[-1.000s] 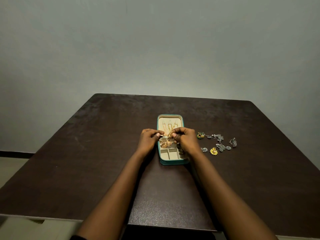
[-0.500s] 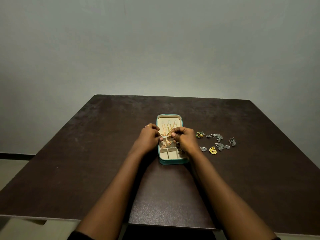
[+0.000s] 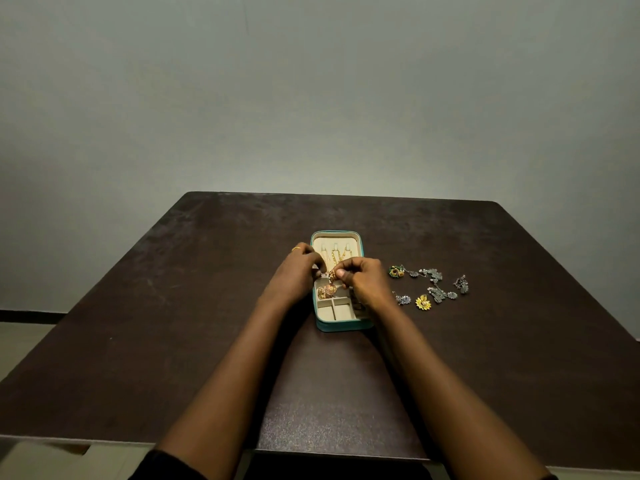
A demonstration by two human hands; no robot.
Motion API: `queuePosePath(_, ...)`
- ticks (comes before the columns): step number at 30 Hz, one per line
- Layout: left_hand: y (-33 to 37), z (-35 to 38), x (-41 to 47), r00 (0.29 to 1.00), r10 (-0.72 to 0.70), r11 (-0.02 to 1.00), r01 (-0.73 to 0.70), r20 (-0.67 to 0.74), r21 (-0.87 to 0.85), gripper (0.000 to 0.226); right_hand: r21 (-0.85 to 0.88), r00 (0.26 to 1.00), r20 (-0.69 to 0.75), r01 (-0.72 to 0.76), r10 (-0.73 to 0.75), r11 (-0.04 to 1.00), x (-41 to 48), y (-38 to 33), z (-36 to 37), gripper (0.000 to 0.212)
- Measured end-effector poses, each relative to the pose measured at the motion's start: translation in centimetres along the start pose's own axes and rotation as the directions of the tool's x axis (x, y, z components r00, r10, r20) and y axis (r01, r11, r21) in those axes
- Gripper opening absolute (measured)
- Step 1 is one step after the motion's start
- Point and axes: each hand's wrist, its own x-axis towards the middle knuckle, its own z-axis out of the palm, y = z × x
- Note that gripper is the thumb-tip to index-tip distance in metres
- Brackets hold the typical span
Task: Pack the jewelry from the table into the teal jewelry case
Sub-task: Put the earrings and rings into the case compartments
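The teal jewelry case (image 3: 341,326) lies open in the middle of the dark table, its cream inside showing small compartments. Gold chains (image 3: 335,255) hang in its far half and a gold earring (image 3: 327,291) lies in a middle compartment. My right hand (image 3: 363,282) pinches a small gold earring (image 3: 332,274) over the case. My left hand (image 3: 297,273) meets it from the left, fingertips curled at the same piece. To the right of the case lie loose pieces: a green and gold earring (image 3: 396,271), silver pieces (image 3: 434,276) and a yellow flower earring (image 3: 423,302).
The dark wooden table (image 3: 173,323) stands against a plain grey wall. Its front edge is close to me and its right edge runs past the loose jewelry. A strip of pale floor (image 3: 20,337) shows at the left.
Both hands stay over the case with the gold earring between them. My left hand has shifted slightly farther along the case's left edge.
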Motion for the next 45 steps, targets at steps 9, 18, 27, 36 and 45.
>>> queuePosePath(9, -0.2, 2.5, -0.6, 0.889, -0.457, 0.617, 0.327, 0.013, -0.716, 0.05, -0.069, 0.996, -0.08, -0.052, 0.046, 0.996, 0.4, -0.2, 0.4, 0.01)
queuePosePath(18, -0.2, 2.7, -0.9, 0.867, -0.465, 0.193, 0.298, 0.18, -0.935, 0.056, -0.228, 0.996, -0.056, -0.077, 0.066, 0.971, 0.2, -0.8, 1.4, 0.011)
queuePosePath(27, -0.7, 3.3, -1.1, 0.894, -0.43, 0.262, 0.258, 0.127, -0.93, 0.055, -0.518, 0.993, -0.12, -0.044, -0.021, 0.854, -0.4, -0.8, 2.6, 0.016)
queuePosePath(36, -0.8, 3.5, -1.1, 0.903, -0.413, 0.267, 0.248, 0.122, -0.931, 0.055, -0.674, 0.991, -0.103, -0.005, -0.087, 0.739, -0.8, -0.6, 3.0, 0.023)
queuePosePath(45, -0.9, 3.6, -1.2, 0.909, -0.4, 0.266, 0.235, 0.115, -0.935, 0.058, -0.571, 0.996, -0.073, -0.002, -0.049, 0.821, -1.4, -1.5, 1.8, 0.021)
